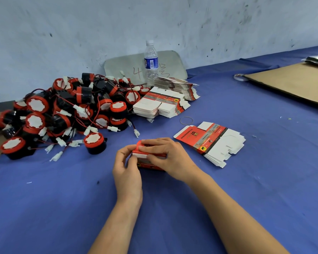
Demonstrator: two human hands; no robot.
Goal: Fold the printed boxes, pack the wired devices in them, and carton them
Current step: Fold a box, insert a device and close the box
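So here's where we're at: both our hands are clamped on one little red printed box [147, 165], right in front of us over the blue bench [62, 198]. We can't tell if it's resting on the cloth or lifted a bit. Our left hand [127, 167] grips its left end with the fingers curled round the side. Our right hand [168, 156] lies over the top and right end, fingertips pressing on the upper flap by a white strip. No idea if anything's inside, our hands cover too much. Off to the left there's a big messy pile of wired devices [62, 110], black bodies with red caps, and leads with white plugs sprawling everywhere. One device [95, 143] sits at the near edge of the pile, close to our left hand. Just right of our right hand lies a fanned stack of flat boxes [211, 142], printed side up. Further back, beside the pile, are more flat stacks [160, 105], and a rubber band [186, 120] lies on the cloth between those and the near stack. Behind them a water bottle [151, 63] stands upright in front of a grey board [128, 66] leaning on the wall. Far right there's a cardboard sheet [292, 83] with a tape roll [240, 77] at its left corner.
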